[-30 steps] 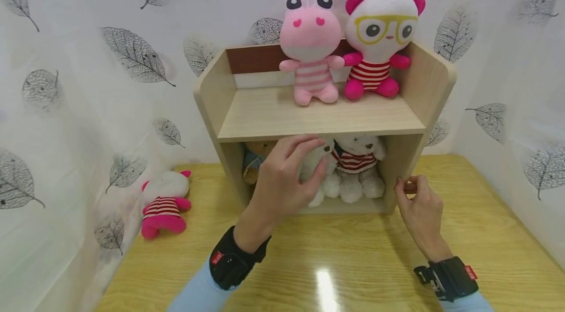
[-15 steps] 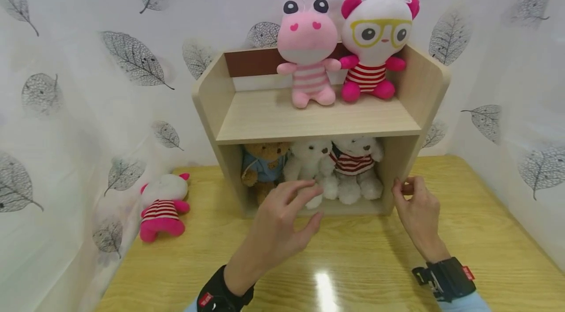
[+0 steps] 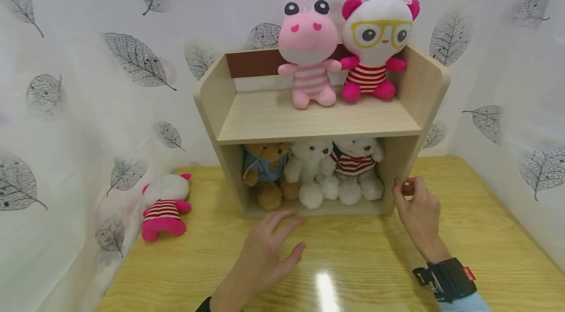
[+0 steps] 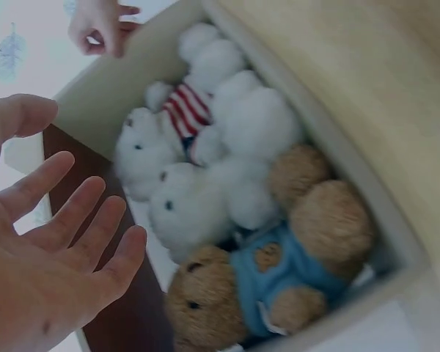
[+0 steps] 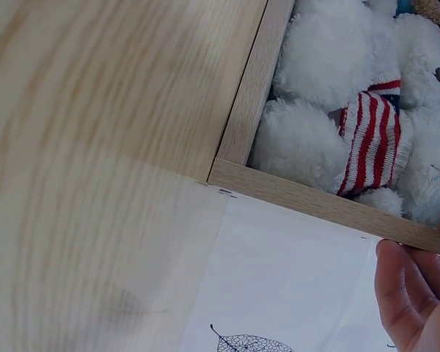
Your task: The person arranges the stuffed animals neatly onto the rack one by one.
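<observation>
My left hand (image 3: 260, 253) hovers over the table before the shelf, fingers spread and holding nothing. At the shelf's right side panel (image 5: 315, 202), my right hand (image 3: 419, 214) pinches the front edge between thumb and fingers. The small two-tier wooden shelf (image 3: 265, 118) carries a pink hippo plush (image 3: 309, 42) and a panda plush with yellow glasses (image 3: 379, 37) on top. Its lower compartment holds a brown teddy bear (image 4: 279, 271) in a blue top, a plain white bear (image 3: 311, 169) and a white plush in a red-striped sweater (image 3: 355, 165), seated side by side.
Left of the shelf, another pink-and-white plush (image 3: 163, 211) in red stripes lies on the wooden table (image 3: 362, 263). A leaf-patterned white curtain (image 3: 88, 125) hangs behind and at both sides.
My left hand has drawn back from the lower compartment, down and toward me, uncovering the brown bear and the white bear. My right hand has stayed at the side panel.
</observation>
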`<state>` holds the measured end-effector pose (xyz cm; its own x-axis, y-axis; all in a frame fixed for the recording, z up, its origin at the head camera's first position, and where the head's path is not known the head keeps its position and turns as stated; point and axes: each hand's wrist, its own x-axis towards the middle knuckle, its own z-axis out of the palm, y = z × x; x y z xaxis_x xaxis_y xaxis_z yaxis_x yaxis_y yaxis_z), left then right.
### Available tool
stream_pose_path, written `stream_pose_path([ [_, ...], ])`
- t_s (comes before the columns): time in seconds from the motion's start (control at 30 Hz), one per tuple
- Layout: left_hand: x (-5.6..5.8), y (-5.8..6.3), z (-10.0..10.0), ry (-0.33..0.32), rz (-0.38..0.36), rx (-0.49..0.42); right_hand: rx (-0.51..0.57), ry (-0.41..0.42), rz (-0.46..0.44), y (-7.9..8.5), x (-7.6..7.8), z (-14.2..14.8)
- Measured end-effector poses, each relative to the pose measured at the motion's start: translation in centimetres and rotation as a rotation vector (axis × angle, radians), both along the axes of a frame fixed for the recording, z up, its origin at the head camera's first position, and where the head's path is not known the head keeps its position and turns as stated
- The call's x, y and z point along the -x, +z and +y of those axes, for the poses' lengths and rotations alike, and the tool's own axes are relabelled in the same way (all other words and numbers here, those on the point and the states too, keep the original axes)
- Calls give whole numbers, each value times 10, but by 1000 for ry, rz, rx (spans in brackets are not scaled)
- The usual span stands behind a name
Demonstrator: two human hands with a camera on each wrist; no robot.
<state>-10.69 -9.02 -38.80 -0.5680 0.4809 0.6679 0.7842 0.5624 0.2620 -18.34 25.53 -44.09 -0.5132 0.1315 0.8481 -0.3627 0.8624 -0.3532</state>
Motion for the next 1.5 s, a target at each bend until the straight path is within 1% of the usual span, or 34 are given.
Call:
stream_pose_path([
  [0.13, -4, -11, -15, 67, -75, 35, 1, -1, 7, -1, 0, 0],
  [0.23, -3, -20, -28, 128, -105, 64, -1, 3, -10, -1, 0, 1],
  [0.33, -1, -27, -41, 180, -102, 75, -2, 3, -20, -2, 0, 2],
  [0.5, 5, -33, -62, 289, -101, 57, 5, 0, -13, -3, 0, 2],
  [0.67, 16, -40, -87, 372, -108, 15, 7, 2, -3, -3, 0, 2],
  [0.77, 25, -42, -102, 425, -121, -5, 8, -3, 6, -2, -1, 2],
  [0.93, 39, -41, -127, 504, -159, -17, 10, -7, 5, -1, 0, 2],
  [1.1, 46, -41, -151, 583, -200, -22, 9, -4, 2, -3, 0, 1],
  [1.17, 48, -39, -161, 633, -210, -27, 7, -3, 1, -3, 0, 1],
  [1.2, 50, -38, -167, 666, -212, -33, 6, -3, 0, -3, 0, 1],
  [1.23, 52, -36, -172, 713, -224, -34, 5, -4, -2, -3, 0, 1],
  [1.3, 54, -33, -184, 819, -275, -39, 2, -3, -7, -3, 0, 1],
  [1.4, 59, -33, -201, 967, -411, -31, 3, -5, -12, -2, 0, 0],
  [1.43, 61, -34, -206, 1003, -468, -20, 4, -5, -11, -2, 0, 0],
  [1.5, 64, -38, -215, 1040, -564, -10, 6, -5, -7, -1, 0, 0],
])
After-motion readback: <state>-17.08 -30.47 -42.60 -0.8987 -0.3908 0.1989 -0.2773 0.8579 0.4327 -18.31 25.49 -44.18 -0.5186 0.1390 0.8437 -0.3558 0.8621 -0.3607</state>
